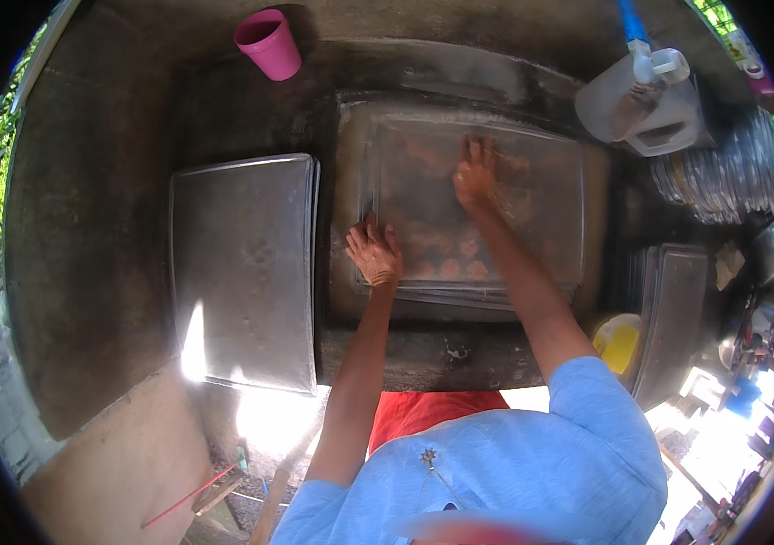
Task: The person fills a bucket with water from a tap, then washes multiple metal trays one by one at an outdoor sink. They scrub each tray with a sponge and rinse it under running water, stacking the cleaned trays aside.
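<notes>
A rectangular metal baking tray (421, 177) lies before me on several similar trays in a basin with cloudy water around them. Round, orange-brown marks show across its lower part. My left hand (374, 257) rests on the tray's left rim, its fingers a little apart. Farther in, near the tray's upper middle, my right hand (475, 176) presses down with curled fingers. The right fingers are blurred, so whether a scrubber is under them is hidden.
More trays (244, 272) lie to the left. A pink plastic cup (278, 51) stands at the back. On the right are a translucent jug (605, 99) under a tap (659, 65), a stack of round metal pans (720, 170), upright trays (673, 320) and a yellow item (617, 344).
</notes>
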Available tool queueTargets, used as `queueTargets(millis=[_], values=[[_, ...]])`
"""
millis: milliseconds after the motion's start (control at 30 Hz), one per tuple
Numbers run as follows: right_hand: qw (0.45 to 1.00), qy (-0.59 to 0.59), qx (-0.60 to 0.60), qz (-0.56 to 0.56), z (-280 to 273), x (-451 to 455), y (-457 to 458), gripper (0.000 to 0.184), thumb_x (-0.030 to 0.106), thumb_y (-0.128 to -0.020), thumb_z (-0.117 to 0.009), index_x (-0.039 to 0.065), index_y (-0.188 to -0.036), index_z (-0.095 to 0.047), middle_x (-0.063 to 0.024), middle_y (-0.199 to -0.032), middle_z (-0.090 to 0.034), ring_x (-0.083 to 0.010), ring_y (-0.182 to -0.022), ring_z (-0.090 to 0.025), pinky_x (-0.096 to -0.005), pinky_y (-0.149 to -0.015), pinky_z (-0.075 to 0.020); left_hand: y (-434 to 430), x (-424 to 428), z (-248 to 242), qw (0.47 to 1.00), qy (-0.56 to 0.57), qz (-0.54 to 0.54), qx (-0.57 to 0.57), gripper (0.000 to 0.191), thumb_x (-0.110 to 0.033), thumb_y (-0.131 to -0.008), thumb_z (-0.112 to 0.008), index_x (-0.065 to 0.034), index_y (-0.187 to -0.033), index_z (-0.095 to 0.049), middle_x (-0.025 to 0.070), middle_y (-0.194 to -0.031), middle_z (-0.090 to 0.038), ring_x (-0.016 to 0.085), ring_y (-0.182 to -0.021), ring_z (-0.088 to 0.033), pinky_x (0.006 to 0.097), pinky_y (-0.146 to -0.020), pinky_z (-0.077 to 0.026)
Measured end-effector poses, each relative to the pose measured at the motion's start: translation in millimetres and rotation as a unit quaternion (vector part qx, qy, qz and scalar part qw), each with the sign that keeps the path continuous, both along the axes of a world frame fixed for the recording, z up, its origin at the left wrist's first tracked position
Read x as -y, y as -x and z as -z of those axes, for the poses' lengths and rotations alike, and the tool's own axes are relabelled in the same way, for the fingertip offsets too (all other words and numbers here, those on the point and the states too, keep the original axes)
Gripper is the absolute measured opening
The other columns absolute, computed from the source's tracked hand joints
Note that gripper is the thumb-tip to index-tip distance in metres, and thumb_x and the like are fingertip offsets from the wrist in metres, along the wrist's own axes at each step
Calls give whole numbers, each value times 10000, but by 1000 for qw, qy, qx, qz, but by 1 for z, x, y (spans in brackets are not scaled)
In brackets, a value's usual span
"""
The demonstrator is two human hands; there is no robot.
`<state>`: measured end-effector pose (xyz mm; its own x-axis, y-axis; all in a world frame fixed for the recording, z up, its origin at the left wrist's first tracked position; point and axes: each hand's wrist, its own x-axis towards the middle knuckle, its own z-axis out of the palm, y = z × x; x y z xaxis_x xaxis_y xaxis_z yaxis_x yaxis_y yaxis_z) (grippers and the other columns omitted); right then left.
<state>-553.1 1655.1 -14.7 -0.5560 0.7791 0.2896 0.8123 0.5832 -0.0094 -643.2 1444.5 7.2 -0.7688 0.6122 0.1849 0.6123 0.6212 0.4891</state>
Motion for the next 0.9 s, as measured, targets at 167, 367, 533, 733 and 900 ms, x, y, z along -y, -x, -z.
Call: queueTargets(millis=[167,367,533,733,900], values=[[972,128,-92,-177,10,82,70,445,155,-840,-483,40,-1270,-477,-135,-1335,-414,-397,-1295,-283,-483,-1060,-264,0,1,3,999,-44,9,7,397,-269,-856,-498,-53,-1187,-525,138,-1057,-506,328,-956,-461,451,-815,-350],[992,14,-120,37,9,18,-53,416,40,-789,-531,10,-1203,-525,-121,-1201,-487,-371,-1193,-402,-471,-988,-355,4,4,3,994,-98,18,36,405,-279,-886,-448,-32,-1204,-490,139,-1029,-546,332,-933,-473,449,-814,-346],[987,-17,-76,-142,9,-19,69,341,104,-760,-534,4,-1080,-593,-95,-1140,-501,-345,-1177,-408,-454,-971,-373,2,3,2,993,-96,5,69,426,-323,-910,-417,-26,-1212,-467,139,-1027,-552,328,-928,-477,446,-812,-344],[958,69,-92,-262,-24,117,11,358,161,-797,-534,59,-1137,-581,-102,-1232,-483,-360,-1240,-370,-453,-1035,-328,8,1,-9,989,-135,25,57,424,-362,-915,-401,-31,-1152,-520,149,-984,-584,352,-905,-511,454,-787,-371],[984,71,-49,-154,-38,72,-22,343,93,-795,-576,63,-1137,-587,-95,-1165,-524,-321,-1152,-456,-399,-972,-389,51,-6,-34,963,67,33,258,403,-392,-907,-421,-76,-1051,-625,185,-1034,-611,395,-938,-580,502,-793,-417]])
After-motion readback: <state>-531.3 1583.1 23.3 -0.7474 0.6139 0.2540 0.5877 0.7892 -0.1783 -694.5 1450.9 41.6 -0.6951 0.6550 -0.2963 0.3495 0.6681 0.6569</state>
